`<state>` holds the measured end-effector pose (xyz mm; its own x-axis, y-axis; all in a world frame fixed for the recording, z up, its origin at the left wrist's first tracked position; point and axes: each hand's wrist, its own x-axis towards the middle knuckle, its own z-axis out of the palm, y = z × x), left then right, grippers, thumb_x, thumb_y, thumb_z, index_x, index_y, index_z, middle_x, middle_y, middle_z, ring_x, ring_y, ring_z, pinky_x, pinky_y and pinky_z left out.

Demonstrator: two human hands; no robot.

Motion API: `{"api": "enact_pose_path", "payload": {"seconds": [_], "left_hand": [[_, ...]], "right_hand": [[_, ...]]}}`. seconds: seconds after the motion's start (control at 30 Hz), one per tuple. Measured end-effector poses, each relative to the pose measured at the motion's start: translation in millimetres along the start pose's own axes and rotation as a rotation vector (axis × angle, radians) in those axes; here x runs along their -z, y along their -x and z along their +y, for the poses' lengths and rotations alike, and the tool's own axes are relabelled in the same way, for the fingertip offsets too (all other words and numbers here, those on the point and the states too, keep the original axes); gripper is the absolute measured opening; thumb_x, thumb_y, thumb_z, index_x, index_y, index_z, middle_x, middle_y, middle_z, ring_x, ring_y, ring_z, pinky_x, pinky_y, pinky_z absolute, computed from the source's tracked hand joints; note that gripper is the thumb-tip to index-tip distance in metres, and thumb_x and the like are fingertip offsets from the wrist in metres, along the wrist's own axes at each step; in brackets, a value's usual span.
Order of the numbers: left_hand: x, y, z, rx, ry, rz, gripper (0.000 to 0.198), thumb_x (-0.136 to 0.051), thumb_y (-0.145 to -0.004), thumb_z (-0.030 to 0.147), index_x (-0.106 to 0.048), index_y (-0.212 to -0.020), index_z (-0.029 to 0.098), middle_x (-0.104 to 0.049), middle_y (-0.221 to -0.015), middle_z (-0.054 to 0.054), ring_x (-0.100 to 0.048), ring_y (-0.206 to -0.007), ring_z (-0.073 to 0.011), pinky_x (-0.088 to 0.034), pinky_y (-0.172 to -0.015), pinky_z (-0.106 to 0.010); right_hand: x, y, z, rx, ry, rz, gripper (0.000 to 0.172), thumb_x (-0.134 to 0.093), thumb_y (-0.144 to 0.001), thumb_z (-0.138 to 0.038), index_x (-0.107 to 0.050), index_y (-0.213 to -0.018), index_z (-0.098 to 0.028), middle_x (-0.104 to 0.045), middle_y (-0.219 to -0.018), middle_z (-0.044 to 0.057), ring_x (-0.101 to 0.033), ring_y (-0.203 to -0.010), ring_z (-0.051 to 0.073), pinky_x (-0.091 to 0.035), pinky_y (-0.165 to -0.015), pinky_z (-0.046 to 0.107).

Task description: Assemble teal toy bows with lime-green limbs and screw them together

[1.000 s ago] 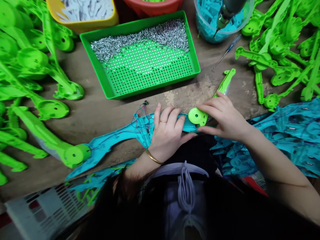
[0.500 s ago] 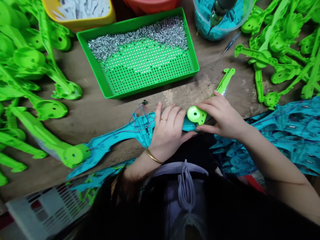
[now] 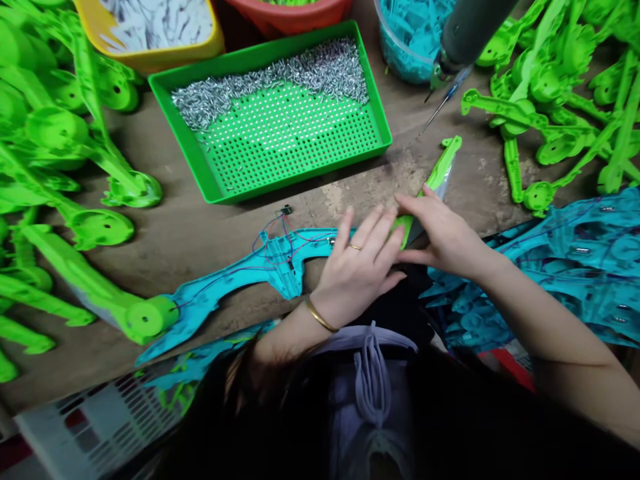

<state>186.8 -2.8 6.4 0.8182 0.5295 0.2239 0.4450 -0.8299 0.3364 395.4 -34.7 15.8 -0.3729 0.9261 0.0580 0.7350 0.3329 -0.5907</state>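
A long blue plastic frame part [image 3: 215, 275] with thin red and blue wires lies along the table's near edge. My left hand [image 3: 356, 275], with a ring and a bangle, rests over its right end, fingers stretched out and pressing down. My right hand [image 3: 443, 233] pinches a green plastic arm [image 3: 439, 172] with thumb and fingers at that same end. The round end of this arm is now hidden under my left fingers. At the frame's left end another green arm [image 3: 103, 280] with a round hub is joined on or laid against it; I cannot tell which.
A green perforated tray [image 3: 300, 143] of small screws stands beyond my hands. A dark power driver [image 3: 467, 37] hangs above a screwdriver [image 3: 440, 110]. Green arms [image 3: 60, 127] are heaped left and right; blue parts [image 3: 565, 267] are stacked at the right. Yellow tub [image 3: 150, 53] and red tub [image 3: 290, 20] stand behind.
My left hand has slid right along the blue frame and now covers the green arm's round end. The driver hangs lower and nearer in view. My right hand stays on the arm.
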Motion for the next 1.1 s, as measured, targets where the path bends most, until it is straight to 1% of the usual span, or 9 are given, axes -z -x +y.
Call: {"api": "enact_pose_path", "payload": {"seconds": [0.1, 0.17, 0.27, 0.37, 0.5, 0.63, 0.77, 0.9, 1.1], "left_hand": [[-7.0, -5.1, 2.0, -0.091, 0.024, -0.007, 0.044, -0.060, -0.089, 0.030, -0.055, -0.126, 0.005, -0.056, -0.137, -0.020, -0.049, -0.133, -0.0303, -0.037, -0.114, -0.049], [-9.9, -6.2, 0.9, -0.104, 0.015, 0.012, 0.038, -0.057, -0.091, 0.027, -0.058, -0.123, 0.006, -0.059, -0.134, -0.019, -0.051, -0.131, -0.0300, -0.040, -0.112, -0.049], [-9.0, -6.1, -0.9, -0.107, -0.001, 0.021, 0.034, -0.055, -0.092, 0.026, -0.060, -0.121, 0.007, -0.060, -0.133, -0.018, -0.053, -0.129, -0.0300, -0.043, -0.110, -0.050], [-5.9, -5.6, -0.9, -0.098, -0.018, 0.033, 0.034, -0.055, -0.093, 0.026, -0.060, -0.121, 0.007, -0.060, -0.133, -0.017, -0.055, -0.128, -0.0293, -0.045, -0.108, -0.050], [-6.0, -3.9, 0.4, -0.091, -0.021, 0.059, 0.034, -0.057, -0.092, 0.025, -0.060, -0.122, 0.009, -0.061, -0.133, -0.014, -0.055, -0.127, -0.0275, -0.042, -0.110, -0.050], [-9.5, -0.8, 2.7, -0.075, -0.026, 0.064, 0.036, -0.059, -0.090, 0.019, -0.059, -0.125, 0.009, -0.059, -0.135, -0.015, -0.051, -0.131, -0.0279, -0.034, -0.116, -0.051], [-11.6, 2.7, 4.8, -0.047, -0.046, 0.063, 0.034, -0.055, -0.092, 0.016, -0.060, -0.125, 0.009, -0.057, -0.137, -0.013, -0.052, -0.131, -0.0266, -0.023, -0.121, -0.053], [-12.3, 5.4, 4.9, -0.036, -0.073, 0.049, 0.035, -0.055, -0.092, 0.018, -0.060, -0.126, 0.012, -0.053, -0.139, -0.011, -0.052, -0.130, -0.0244, -0.013, -0.123, -0.053], [-14.1, 5.2, 4.1, -0.047, -0.104, 0.067, 0.038, -0.059, -0.091, 0.028, -0.060, -0.126, 0.012, -0.056, -0.137, -0.011, -0.056, -0.126, -0.0238, -0.013, -0.123, -0.051]], "right_hand": [[18.0, -2.4, 6.2, -0.055, -0.068, 0.007, 0.075, -0.060, -0.085, -0.051, -0.031, -0.147, -0.019, -0.056, -0.132, 0.014, -0.053, -0.123, 0.029, -0.038, -0.110, 0.053], [32.7, -7.1, 18.6, -0.183, -0.022, 0.116, 0.060, -0.055, -0.089, -0.048, -0.042, -0.141, -0.020, -0.057, -0.129, 0.013, -0.055, -0.119, 0.028, -0.044, -0.104, 0.047], [43.2, -14.9, 46.8, -0.392, 0.132, 0.259, 0.043, -0.051, -0.091, -0.043, -0.058, -0.126, -0.019, -0.060, -0.114, 0.013, -0.060, -0.103, 0.027, -0.049, -0.094, 0.044], [36.9, -17.3, 72.7, -0.481, 0.156, 0.252, 0.048, -0.056, -0.087, -0.044, -0.058, -0.126, -0.016, -0.059, -0.100, 0.010, -0.060, -0.083, 0.023, -0.051, -0.083, 0.042], [27.6, -13.8, 86.7, -0.499, 0.039, 0.277, 0.059, -0.062, -0.083, -0.047, -0.050, -0.134, -0.018, -0.059, -0.091, 0.005, -0.054, -0.070, 0.017, -0.051, -0.073, 0.038], [32.5, -14.9, 86.4, -0.540, -0.025, 0.291, 0.070, -0.066, -0.079, -0.053, -0.046, -0.137, -0.018, -0.059, -0.091, 0.005, -0.052, -0.066, 0.016, -0.051, -0.067, 0.036], [38.4, -18.9, 85.5, -0.520, 0.017, 0.237, 0.063, -0.064, -0.080, -0.054, -0.052, -0.132, -0.021, -0.059, -0.089, 0.004, -0.051, -0.063, 0.015, -0.051, -0.063, 0.036], [40.2, -18.9, 88.4, -0.464, 0.075, 0.240, 0.061, -0.065, -0.080, -0.055, -0.054, -0.132, -0.026, -0.057, -0.085, 0.004, -0.050, -0.061, 0.015, -0.051, -0.061, 0.038], [50.4, -21.8, 86.9, -0.541, -0.047, 0.178, 0.059, -0.064, -0.081, -0.051, -0.057, -0.131, -0.021, -0.058, -0.087, 0.004, -0.050, -0.063, 0.014, -0.051, -0.062, 0.034]]}}
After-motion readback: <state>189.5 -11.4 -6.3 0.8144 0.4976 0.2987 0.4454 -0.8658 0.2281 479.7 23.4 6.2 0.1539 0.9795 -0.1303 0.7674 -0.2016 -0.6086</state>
